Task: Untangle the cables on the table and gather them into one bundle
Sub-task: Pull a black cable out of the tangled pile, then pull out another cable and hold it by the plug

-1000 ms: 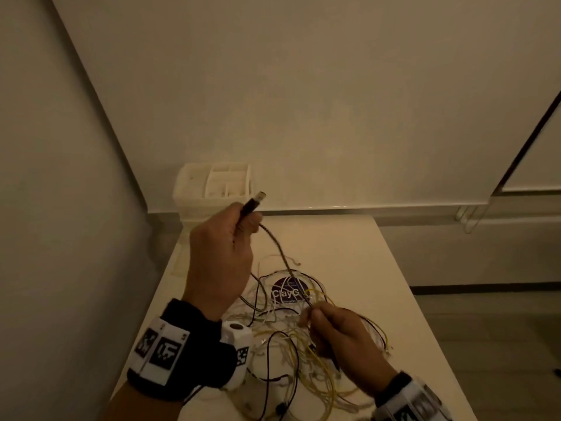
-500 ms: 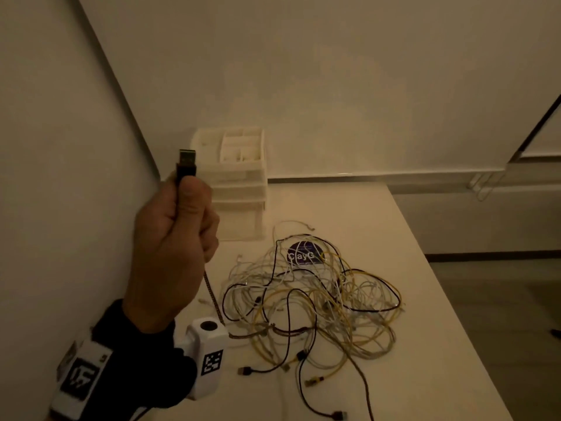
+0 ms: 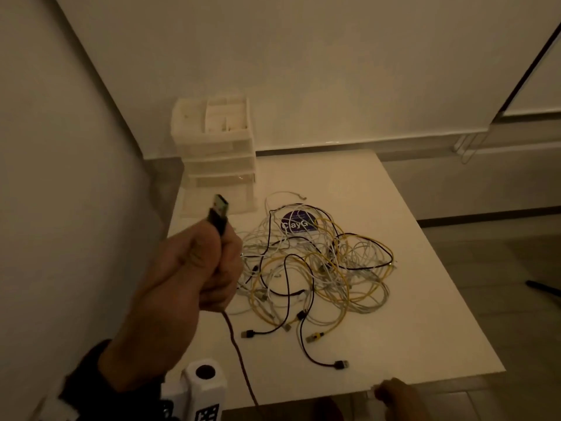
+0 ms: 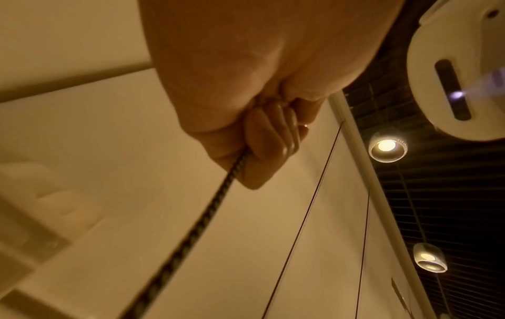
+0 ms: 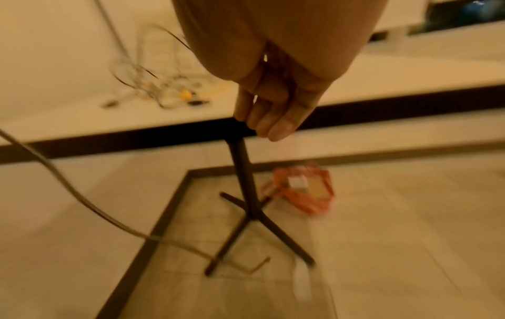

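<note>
My left hand (image 3: 212,265) is a fist round a dark braided cable (image 3: 239,354), raised above the table's left side. The cable's USB plug (image 3: 220,212) sticks up out of the fist. Below the fist the cable hangs down past the near edge. The left wrist view shows the curled fingers (image 4: 270,138) closed on the braided cable (image 4: 191,233). A tangle of white, yellow and black cables (image 3: 315,268) lies mid-table. My right hand (image 3: 394,396) is low at the front edge; its fingers (image 5: 270,116) hang loose and hold nothing that I can see.
The white table (image 3: 425,284) has a purple sticker (image 3: 296,223) under the pile. A white drawer organiser (image 3: 215,153) stands at the back left, near the wall. Below are the black pedestal leg (image 5: 243,177) and a red packet (image 5: 300,190) on the floor.
My right hand has left the pile and come back to the table's front edge. The left hand still grips the plug end and now sits lower, to the pile's left.
</note>
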